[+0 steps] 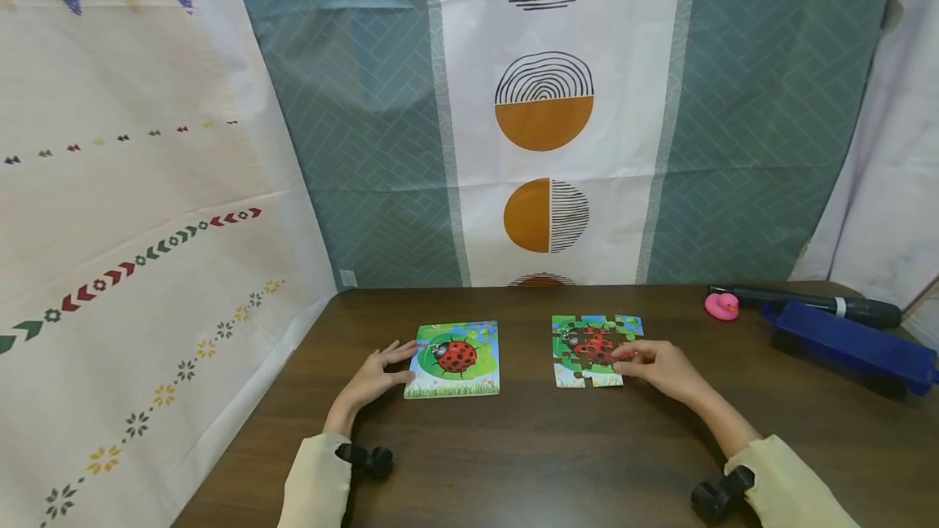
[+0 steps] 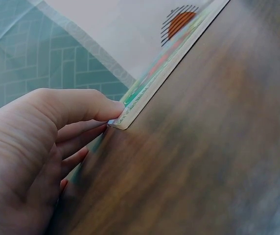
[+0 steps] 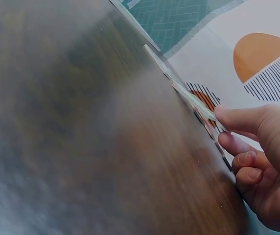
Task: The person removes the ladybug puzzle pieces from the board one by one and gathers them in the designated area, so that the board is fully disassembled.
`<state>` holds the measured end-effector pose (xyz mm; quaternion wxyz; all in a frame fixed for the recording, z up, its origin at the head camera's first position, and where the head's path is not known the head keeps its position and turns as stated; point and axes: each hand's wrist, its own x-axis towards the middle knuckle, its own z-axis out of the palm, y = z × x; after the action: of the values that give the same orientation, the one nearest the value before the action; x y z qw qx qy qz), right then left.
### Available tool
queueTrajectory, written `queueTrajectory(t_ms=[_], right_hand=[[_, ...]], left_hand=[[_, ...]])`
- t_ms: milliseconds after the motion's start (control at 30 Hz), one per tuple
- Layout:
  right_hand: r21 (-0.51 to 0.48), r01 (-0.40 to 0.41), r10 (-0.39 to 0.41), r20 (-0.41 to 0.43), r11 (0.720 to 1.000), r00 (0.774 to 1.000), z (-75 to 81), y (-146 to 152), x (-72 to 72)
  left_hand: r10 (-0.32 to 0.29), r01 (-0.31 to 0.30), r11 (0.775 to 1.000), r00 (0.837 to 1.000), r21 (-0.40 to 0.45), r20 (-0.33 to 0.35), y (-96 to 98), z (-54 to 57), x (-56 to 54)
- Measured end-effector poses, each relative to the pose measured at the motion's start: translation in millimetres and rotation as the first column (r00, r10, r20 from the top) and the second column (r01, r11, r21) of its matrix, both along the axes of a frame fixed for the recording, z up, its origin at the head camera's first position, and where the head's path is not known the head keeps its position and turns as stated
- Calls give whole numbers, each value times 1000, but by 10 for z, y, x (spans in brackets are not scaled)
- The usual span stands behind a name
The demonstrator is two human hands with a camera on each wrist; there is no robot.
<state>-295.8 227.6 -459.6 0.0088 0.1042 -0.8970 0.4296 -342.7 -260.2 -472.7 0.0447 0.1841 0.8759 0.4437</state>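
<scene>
On the left of the table lies a square ladybug picture board (image 1: pixel 455 357). My left hand (image 1: pixel 376 377) touches its left side, fingers extended and spread along the edge. In the left wrist view the thumb (image 2: pixel 96 106) rests at the corner of the board (image 2: pixel 150 93). A partly assembled ladybug jigsaw puzzle (image 1: pixel 575 345) lies to the right, with gaps between some pieces. My right hand (image 1: pixel 663 367) is at its right side, thumb and index finger pinching a puzzle piece, mostly hidden by the fingers. In the right wrist view the puzzle (image 3: pixel 184 90) shows edge-on beside the right thumb (image 3: pixel 240 120).
A pink rubber duck (image 1: pixel 722 306) sits at the back right. Behind it lies a black stick-like object (image 1: pixel 807 300), and a long blue case (image 1: pixel 854 345) lies in front of that. A patterned curtain (image 1: pixel 367 145) hangs behind the brown wooden table (image 1: pixel 506 463).
</scene>
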Motion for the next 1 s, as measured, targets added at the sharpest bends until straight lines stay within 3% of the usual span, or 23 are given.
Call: queueTrajectory(t_ms=[300,1000], right_hand=[[66,12,-10,-27,998,1000,-24,-21,6],[86,7,-1,-67,996,998,-48,-32,-12]], left_hand=[[3,-3,1000,1000,5,8,4,-13,9],[-16,16,1000,1000,4,-9,-11,-8,10]])
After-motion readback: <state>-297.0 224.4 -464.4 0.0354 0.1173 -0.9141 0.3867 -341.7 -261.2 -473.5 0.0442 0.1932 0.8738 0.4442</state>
